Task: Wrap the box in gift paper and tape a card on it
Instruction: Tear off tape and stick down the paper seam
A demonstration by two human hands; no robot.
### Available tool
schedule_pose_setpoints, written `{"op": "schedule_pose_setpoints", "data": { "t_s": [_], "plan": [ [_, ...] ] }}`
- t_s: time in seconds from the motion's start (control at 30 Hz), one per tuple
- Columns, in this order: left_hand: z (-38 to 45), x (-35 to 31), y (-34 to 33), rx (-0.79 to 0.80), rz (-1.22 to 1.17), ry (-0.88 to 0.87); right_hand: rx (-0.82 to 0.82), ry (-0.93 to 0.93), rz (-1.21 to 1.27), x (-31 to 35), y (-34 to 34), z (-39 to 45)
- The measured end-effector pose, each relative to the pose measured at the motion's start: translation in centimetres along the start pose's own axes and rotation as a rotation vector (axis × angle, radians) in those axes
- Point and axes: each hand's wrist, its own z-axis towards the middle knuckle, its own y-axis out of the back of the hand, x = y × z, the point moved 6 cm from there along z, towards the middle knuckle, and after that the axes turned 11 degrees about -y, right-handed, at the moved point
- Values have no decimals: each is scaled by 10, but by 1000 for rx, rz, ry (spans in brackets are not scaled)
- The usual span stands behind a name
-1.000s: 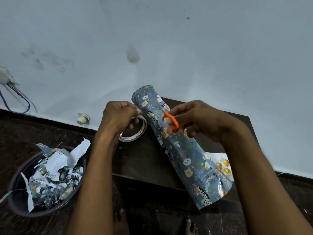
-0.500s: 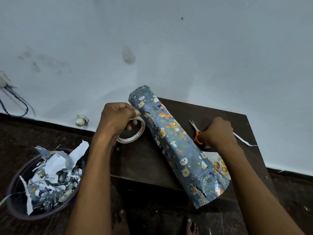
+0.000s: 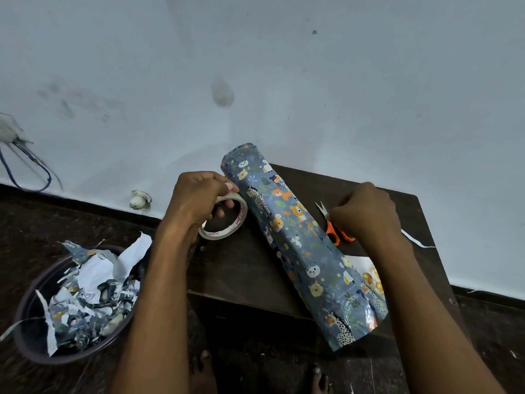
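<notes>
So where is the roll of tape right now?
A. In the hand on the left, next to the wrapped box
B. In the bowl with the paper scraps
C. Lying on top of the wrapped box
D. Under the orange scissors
A: the left hand grips the tape roll over the dark table, just left of the wrapped box, while the right hand is at the orange scissors.

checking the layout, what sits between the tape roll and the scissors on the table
In the head view, the box wrapped in animal-print gift paper lies diagonally between the tape roll held by the left hand and the orange-handled scissors.
</notes>
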Motion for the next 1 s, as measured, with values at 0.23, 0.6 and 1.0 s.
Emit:
{"op": "schedule_pose_setpoints", "data": {
  "t_s": [0.23,0.6,1.0],
  "plan": [
    [-2,-2,0,-2,-2,-25,-167,257,309,46,26,-36],
    [-1,-1,1,-9,-32,-34,-41,714,154,92,-28,-66],
    [-3,-3,2,-17,-32,-31,-160,764,-260,111,-40,-82]
  ]
}}
